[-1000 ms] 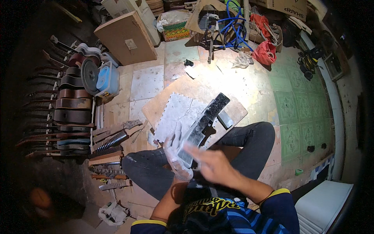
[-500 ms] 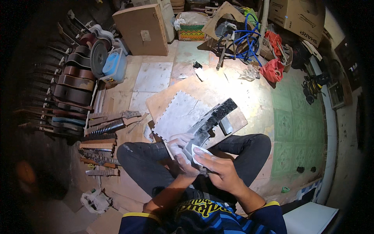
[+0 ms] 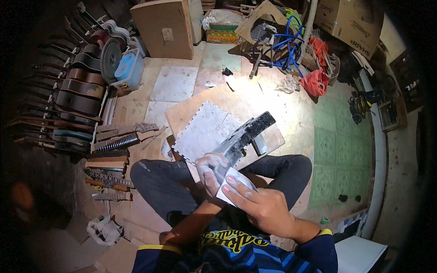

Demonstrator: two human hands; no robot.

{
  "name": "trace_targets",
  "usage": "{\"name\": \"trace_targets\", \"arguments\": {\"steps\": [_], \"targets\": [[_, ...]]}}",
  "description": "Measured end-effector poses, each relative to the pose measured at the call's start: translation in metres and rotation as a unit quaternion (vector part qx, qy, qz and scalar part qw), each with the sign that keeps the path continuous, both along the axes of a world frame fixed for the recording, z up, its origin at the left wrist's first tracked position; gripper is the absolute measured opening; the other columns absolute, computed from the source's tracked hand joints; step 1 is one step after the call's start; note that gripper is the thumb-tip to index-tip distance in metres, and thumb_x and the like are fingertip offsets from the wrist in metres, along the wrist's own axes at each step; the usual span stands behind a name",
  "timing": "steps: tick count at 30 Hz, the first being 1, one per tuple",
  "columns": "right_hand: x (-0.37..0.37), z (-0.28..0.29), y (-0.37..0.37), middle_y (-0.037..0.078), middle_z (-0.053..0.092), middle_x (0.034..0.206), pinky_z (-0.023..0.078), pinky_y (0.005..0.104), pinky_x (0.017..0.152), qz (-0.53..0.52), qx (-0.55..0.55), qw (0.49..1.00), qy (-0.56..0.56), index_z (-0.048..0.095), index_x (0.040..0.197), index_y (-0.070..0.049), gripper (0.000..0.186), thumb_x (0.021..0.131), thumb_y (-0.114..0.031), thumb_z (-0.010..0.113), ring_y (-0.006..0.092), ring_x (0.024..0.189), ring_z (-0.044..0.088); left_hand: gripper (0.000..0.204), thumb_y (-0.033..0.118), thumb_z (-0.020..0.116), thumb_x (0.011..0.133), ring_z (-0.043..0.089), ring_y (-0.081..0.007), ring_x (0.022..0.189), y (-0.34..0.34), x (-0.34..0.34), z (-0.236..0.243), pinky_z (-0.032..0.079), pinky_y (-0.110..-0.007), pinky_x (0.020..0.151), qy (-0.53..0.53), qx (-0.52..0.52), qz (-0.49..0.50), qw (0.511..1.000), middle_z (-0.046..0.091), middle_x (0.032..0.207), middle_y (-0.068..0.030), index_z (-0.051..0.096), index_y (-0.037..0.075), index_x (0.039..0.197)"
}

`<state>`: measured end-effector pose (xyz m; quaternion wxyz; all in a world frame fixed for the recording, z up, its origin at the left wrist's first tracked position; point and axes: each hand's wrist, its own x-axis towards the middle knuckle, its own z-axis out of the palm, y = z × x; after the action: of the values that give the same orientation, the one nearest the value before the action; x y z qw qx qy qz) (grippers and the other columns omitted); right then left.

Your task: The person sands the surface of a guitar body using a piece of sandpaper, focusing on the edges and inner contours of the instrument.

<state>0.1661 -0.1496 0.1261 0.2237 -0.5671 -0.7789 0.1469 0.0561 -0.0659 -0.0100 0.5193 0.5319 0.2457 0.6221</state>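
My left hand [image 3: 211, 169], pale with dust, wraps round the near end of a long dark, dust-covered piece [image 3: 249, 138] with cutouts along its edge; it may be a guitar body seen edge-on. The piece tilts up and away to the right, above my crossed legs. My right hand [image 3: 264, 204] presses a folded white sheet [image 3: 222, 194], perhaps sandpaper, at that near end, fingers flat along it. Beneath lie a dusty white mat [image 3: 200, 132] with a toothed edge and a wooden board [image 3: 175, 111].
Several guitars [image 3: 82, 88] stand in a row at the left, with guitar necks [image 3: 119, 143] on the floor nearby. A blue tub [image 3: 127, 68], a cardboard box [image 3: 164, 34], a coiled blue hose [image 3: 289, 43] and red bags [image 3: 315, 83] lie farther back. Green tiles [image 3: 339, 154] cover the right side.
The white sheet and my right hand have shifted slightly down and left along the near end. The dark piece has turned a little. The whole view has shifted slightly.
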Motion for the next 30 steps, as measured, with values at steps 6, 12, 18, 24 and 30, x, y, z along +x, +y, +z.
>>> {"name": "trace_targets", "arguments": {"steps": [6, 12, 18, 24, 30], "targets": [[-0.003, 0.005, 0.011, 0.013, 0.060, 0.138, 0.056, 0.0328, 0.065, -0.012, -0.034, 0.999, 0.022, 0.057, 0.140, -0.014, 0.069, 0.073, 0.001, 0.066, 0.0253, 0.072, 0.066, 0.051, 0.055, 0.036, 0.100, 0.048, -0.0254, 0.094, 0.002, 0.003, 0.005, 0.041, -0.041, 0.089, 0.030, 0.006, 0.017, 0.999, 0.047, 0.100, -0.0158, 0.039, 0.004, 0.099], [-0.002, -0.029, 0.025, 0.021, 0.057, 0.138, 0.054, 0.0387, 0.095, -0.022, -0.047, 0.962, 0.269, 0.055, 0.140, -0.009, 0.067, 0.075, 0.007, 0.056, 0.0373, 0.117, 0.063, 0.053, 0.057, 0.036, 0.100, 0.046, -0.0246, 0.096, 0.008, -0.005, 0.015, 0.040, -0.039, 0.089, 0.115, -0.039, 0.107, 0.987, 0.045, 0.101, -0.0155, 0.039, 0.004, 0.097], [-0.001, -0.055, 0.026, 0.026, 0.057, 0.137, 0.042, 0.0390, 0.111, -0.070, -0.080, 0.938, 0.330, 0.056, 0.139, -0.005, 0.067, 0.074, 0.009, 0.045, 0.0357, 0.131, 0.054, 0.066, 0.068, 0.035, 0.094, 0.048, -0.0233, 0.096, -0.010, -0.013, -0.020, 0.043, -0.041, 0.091, -0.050, -0.122, -0.009, 0.991, 0.043, 0.101, -0.0112, 0.039, 0.003, 0.106], [0.011, -0.083, 0.027, 0.022, 0.058, 0.139, 0.036, 0.0361, 0.114, -0.116, -0.098, 0.931, 0.332, 0.056, 0.139, -0.002, 0.068, 0.074, 0.010, 0.043, 0.0337, 0.134, 0.052, 0.067, 0.069, 0.038, 0.092, 0.048, -0.0237, 0.096, -0.016, -0.017, -0.007, 0.042, -0.041, 0.091, 0.018, -0.034, -0.046, 0.998, 0.042, 0.101, -0.0114, 0.039, 0.004, 0.106], [0.016, -0.091, 0.022, 0.024, 0.057, 0.138, 0.043, 0.0380, 0.110, -0.071, -0.068, 0.915, 0.392, 0.061, 0.134, -0.004, 0.062, 0.074, 0.007, 0.046, 0.0353, 0.130, 0.056, 0.068, 0.070, 0.041, 0.091, 0.048, -0.0240, 0.096, -0.021, -0.018, -0.003, 0.042, -0.042, 0.090, 0.041, -0.006, -0.055, 0.998, 0.042, 0.102, -0.0116, 0.039, 0.004, 0.107]]}}
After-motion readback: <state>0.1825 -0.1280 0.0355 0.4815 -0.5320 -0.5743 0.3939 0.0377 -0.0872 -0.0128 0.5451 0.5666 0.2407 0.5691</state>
